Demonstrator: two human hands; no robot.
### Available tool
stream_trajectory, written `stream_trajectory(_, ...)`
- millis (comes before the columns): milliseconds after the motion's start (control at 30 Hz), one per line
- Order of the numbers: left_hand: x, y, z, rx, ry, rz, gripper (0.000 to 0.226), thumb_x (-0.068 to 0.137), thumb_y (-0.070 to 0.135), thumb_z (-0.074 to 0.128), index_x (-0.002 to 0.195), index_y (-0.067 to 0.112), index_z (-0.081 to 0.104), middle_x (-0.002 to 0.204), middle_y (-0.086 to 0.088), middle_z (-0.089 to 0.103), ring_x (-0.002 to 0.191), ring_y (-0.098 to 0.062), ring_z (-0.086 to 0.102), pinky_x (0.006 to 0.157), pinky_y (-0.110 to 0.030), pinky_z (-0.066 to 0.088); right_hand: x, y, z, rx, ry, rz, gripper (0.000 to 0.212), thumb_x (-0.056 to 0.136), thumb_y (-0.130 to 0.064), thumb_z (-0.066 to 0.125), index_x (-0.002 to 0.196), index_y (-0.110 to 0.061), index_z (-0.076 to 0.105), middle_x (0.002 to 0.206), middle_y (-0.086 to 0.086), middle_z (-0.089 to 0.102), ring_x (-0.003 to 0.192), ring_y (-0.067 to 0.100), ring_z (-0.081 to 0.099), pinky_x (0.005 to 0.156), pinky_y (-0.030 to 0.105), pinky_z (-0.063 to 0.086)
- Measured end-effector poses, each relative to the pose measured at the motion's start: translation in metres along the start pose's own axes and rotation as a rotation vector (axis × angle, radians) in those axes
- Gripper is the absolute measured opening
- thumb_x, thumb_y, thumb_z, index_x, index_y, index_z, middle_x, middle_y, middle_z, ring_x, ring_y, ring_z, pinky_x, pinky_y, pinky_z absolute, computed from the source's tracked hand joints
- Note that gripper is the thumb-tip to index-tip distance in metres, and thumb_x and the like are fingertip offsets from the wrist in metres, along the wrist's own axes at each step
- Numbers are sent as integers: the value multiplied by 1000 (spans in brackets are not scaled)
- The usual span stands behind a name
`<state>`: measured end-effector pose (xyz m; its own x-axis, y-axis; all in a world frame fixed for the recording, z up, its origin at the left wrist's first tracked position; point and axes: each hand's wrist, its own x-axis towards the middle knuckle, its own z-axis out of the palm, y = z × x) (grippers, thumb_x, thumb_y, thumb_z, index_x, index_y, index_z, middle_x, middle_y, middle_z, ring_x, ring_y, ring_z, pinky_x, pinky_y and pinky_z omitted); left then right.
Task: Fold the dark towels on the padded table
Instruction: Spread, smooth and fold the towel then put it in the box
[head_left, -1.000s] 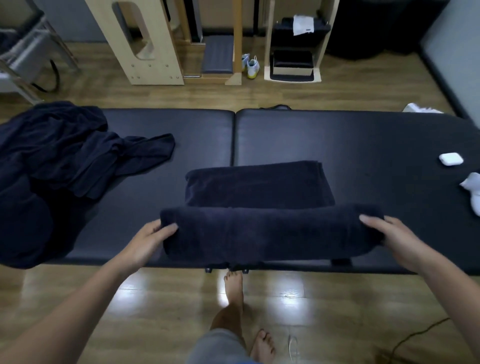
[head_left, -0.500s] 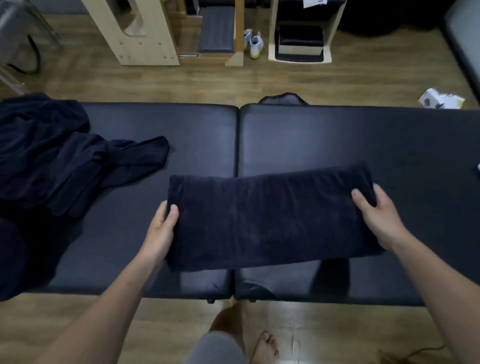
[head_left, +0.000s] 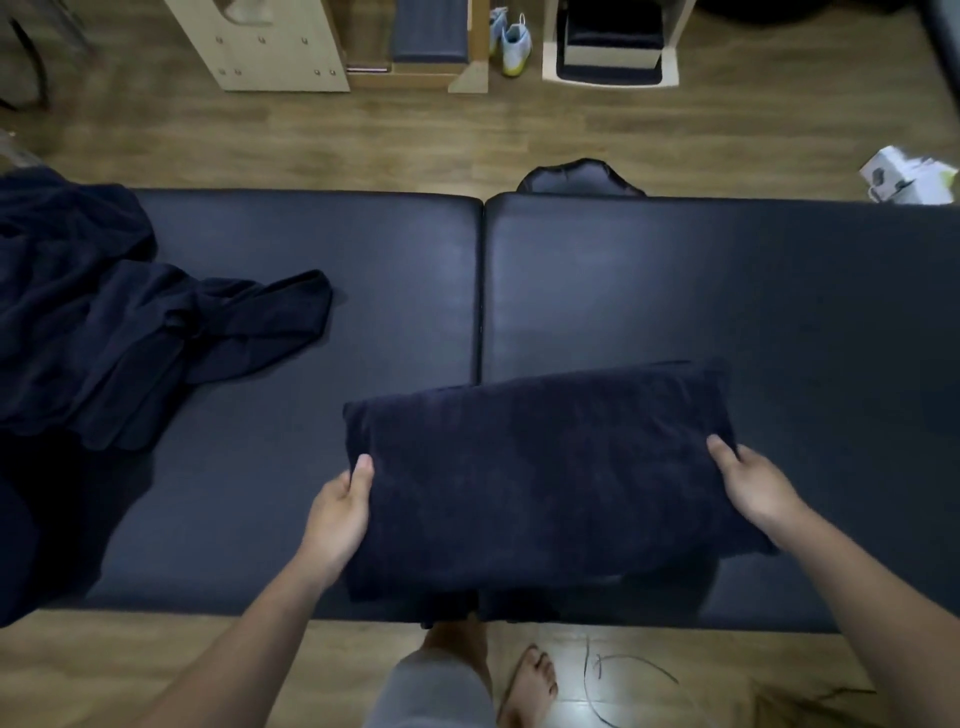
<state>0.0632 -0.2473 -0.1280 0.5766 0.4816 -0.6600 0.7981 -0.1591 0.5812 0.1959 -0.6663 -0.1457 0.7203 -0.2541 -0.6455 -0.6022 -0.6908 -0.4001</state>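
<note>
Head view: one folded towel (head_left: 545, 478) spans the space between the two hands as a thick, several-layer oblong over the near edge of the padded surface (head_left: 779, 291), its right end tilted slightly away. The left hand (head_left: 337, 514) pinches the towel's left end, thumb on top and fingers tucked beneath, out of sight. The right hand (head_left: 753, 483) grips the right end the same way. I judge this towel nearly finished, needing at most one more fold or to be set aside. Well to the left of the left hand lies a heap of unfolded dark towels (head_left: 104, 322), so most of the job remains.

No writing can be read. A white box (head_left: 904, 176) on the floor far beyond the right hand bears dark print too small to make out, and the shoes (head_left: 511, 39) show no legible brand.
</note>
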Motion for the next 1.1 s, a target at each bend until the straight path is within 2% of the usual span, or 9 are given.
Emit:
stream_trajectory(167, 7, 7, -2, 172, 194, 136, 54, 99, 51, 39, 71, 7, 50, 86, -14, 63, 86, -34, 61, 76, -46, 47, -20, 11, 5, -56, 163, -87, 37, 104, -34, 36, 89, -8, 57, 104, 25, 64, 104, 44, 57, 81, 40, 39)
stream_trajectory(233, -2, 10, 4, 314, 366, 315, 32, 101, 41, 44, 99, 11, 57, 120, -12, 56, 110, -34, 56, 91, -46, 44, -25, 3, 4, -54, 299, -134, 22, 99, -25, 44, 101, -7, 56, 109, 23, 61, 109, 43, 54, 87, 43, 41)
stream_trajectory(300, -16, 19, 18, 499, 488, 576, 38, 98, 37, 48, 127, 12, 53, 144, -13, 44, 134, -34, 42, 108, -52, 32, -33, -13, 11, -152, 529, -333, 29, 93, -21, 48, 117, -5, 55, 125, 22, 56, 119, 42, 48, 100, 49, 40)
stream_trajectory(367, -27, 29, 44, 781, 385, 875, 50, 95, 42, 47, 138, 18, 50, 154, -11, 38, 146, -33, 28, 115, -57, 17, -51, -42, 39, -277, 592, -698, 42, 90, -26, 49, 128, -9, 56, 137, 18, 53, 129, 38, 45, 109, 52, 34)
stream_trajectory(467, -27, 44, 79, 1133, 114, 989, 61, 97, 57, 29, 151, 29, 34, 163, -4, 21, 152, -30, 6, 117, -64, 2, -73, -86, 91, -570, 291, -1000, 53, 94, -43, 38, 143, -23, 48, 154, 8, 40, 146, 29, 29, 116, 61, 18)
stream_trajectory(533, -14, 50, 82, 1204, 88, 918, 67, 96, 65, 18, 155, 35, 19, 165, 1, 10, 152, -27, -4, 114, -68, -4, -64, -94, 101, -734, 158, -917, 63, 95, -56, 20, 151, -32, 32, 162, 2, 24, 151, 24, 12, 118, 62, 4)
stream_trajectory(633, 6, 51, 67, 1120, 176, 718, 74, 89, 78, 13, 154, 43, 7, 165, 6, -1, 151, -27, -13, 109, -73, -9, -21, -77, 72, -787, 254, -638, 72, 91, -67, 5, 155, -37, 14, 165, -1, 9, 152, 23, 0, 118, 60, -4)
stream_trajectory(767, 20, 46, 55, 920, 163, 481, 84, 78, 89, 18, 150, 52, -4, 163, 10, -13, 148, -36, -19, 111, -74, 9, 21, -51, 24, -667, 162, -302, 70, 90, -74, 5, 153, -45, -3, 166, -3, -4, 152, 26, -6, 116, 66, 0)
stream_trajectory(1100, 25, 45, 57, 806, 142, 518, 85, 78, 88, 28, 150, 51, 4, 164, 11, -6, 149, -35, -11, 114, -64, 20, 28, -50, 21, -382, 43, -232, 69, 93, -71, 19, 152, -47, -6, 166, 4, 0, 152, 26, -6, 119, 60, 5)
